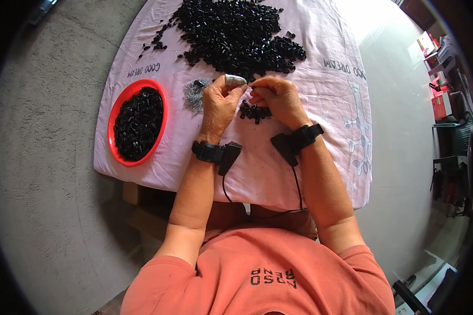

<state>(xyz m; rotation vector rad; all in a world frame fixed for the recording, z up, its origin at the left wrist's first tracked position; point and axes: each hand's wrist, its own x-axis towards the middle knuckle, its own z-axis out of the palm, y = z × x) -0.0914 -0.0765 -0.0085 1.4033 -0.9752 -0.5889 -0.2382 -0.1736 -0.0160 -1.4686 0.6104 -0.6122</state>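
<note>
The left hand and right hand meet fingertip to fingertip, pinched shut on a small black part above the counter; the red bowl looks nearly full; the big black pile remains, so much seems left.

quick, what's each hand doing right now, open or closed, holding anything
Left hand: closed in a pinch, a grey cap on one fingertip; what it grips cannot be told.
Right hand: fingers curled shut, meeting the left; held item too small to tell.
</note>
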